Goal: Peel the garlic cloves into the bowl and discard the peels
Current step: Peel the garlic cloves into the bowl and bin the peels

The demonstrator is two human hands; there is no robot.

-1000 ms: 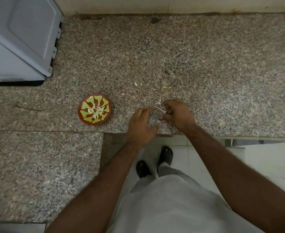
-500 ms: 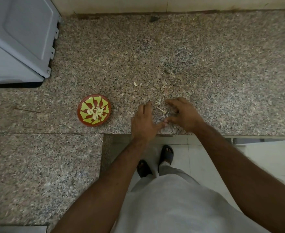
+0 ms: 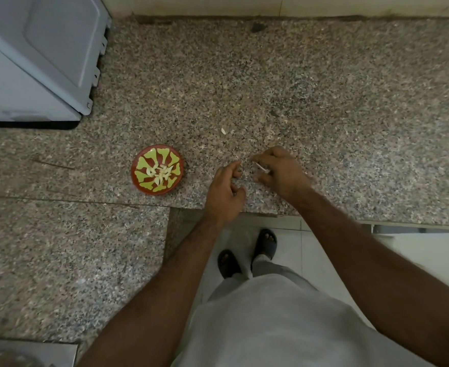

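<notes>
Since a moment ago, the left hand [image 3: 224,193] has lifted, loosely curled and holding nothing, while the right hand [image 3: 279,172] pinches a peel [image 3: 261,167] at the bowl's [image 3: 138,165] three o'clock, so clearing scraps seems underway.

Bowl [image 3: 157,169] on counter [image 3: 324,102], left of hands [image 3: 255,178].

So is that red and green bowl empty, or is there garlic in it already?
Not empty. The bowl stands upright on the counter with a small heap of pale peeled cloves in its middle.
</notes>
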